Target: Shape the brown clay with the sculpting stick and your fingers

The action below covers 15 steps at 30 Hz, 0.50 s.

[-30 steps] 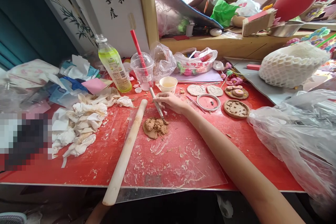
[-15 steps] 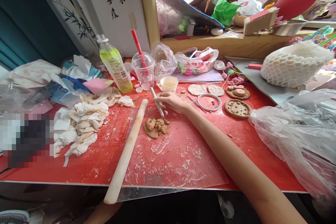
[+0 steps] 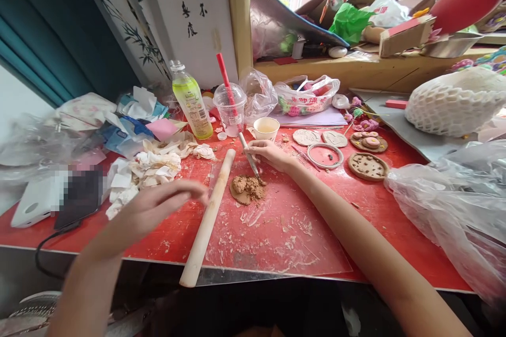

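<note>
My right hand (image 3: 272,155) pinches a slim clay tool (image 3: 244,145) with a pale handle. The tool slants down, and its dark tip touches a mound of crumbly brown clay (image 3: 253,189) on a clear plastic sheet (image 3: 272,247). My left hand (image 3: 169,202) is slightly blurred, over the table left of the clay. Its fingers are stretched toward a wooden rolling pin (image 3: 205,226), with nothing seen in them; whether they touch the pin I cannot tell. A paper cup (image 3: 265,137) with pale liquid stands just behind my right hand.
Behind are a green drink bottle (image 3: 192,105) and a plastic cup with a red straw (image 3: 229,108). Crumpled tissues (image 3: 152,168) and a phone (image 3: 81,200) lie left. Rightward are a ring (image 3: 324,156), clay discs (image 3: 367,166) and a plastic bag (image 3: 443,205).
My left hand has come up from below the table edge to beside the rolling pin. The view has shifted left. My right hand keeps the tool at the clay.
</note>
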Each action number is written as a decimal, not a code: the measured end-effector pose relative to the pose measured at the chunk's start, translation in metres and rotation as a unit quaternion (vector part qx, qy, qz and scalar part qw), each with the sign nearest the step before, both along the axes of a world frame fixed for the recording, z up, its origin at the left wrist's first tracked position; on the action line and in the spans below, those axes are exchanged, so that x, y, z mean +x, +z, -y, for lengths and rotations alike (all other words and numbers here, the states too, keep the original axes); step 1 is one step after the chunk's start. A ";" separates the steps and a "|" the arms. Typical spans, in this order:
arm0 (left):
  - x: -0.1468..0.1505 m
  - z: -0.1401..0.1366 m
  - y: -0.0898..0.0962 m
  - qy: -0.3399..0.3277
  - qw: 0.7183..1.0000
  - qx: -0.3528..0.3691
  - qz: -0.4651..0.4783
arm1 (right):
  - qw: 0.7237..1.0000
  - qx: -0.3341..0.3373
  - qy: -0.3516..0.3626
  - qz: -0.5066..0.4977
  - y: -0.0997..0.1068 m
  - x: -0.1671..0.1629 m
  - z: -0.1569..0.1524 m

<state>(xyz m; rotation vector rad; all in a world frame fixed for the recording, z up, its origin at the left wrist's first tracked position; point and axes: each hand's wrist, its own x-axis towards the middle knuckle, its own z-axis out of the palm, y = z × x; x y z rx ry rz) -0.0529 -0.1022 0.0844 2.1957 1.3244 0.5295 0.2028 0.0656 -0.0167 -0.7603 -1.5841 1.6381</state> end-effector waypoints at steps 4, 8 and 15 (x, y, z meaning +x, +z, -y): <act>0.056 -0.078 -0.010 -0.149 0.986 0.018 -0.067 | 1.000 0.011 -0.017 0.014 0.000 0.001 0.002; 0.100 -0.101 -0.028 -0.286 0.951 0.042 -0.112 | 0.999 0.017 -0.045 0.021 -0.001 0.000 -0.002; 0.126 -0.102 -0.048 -0.350 0.922 0.048 -0.156 | 0.998 0.015 -0.043 0.041 0.001 -0.001 0.001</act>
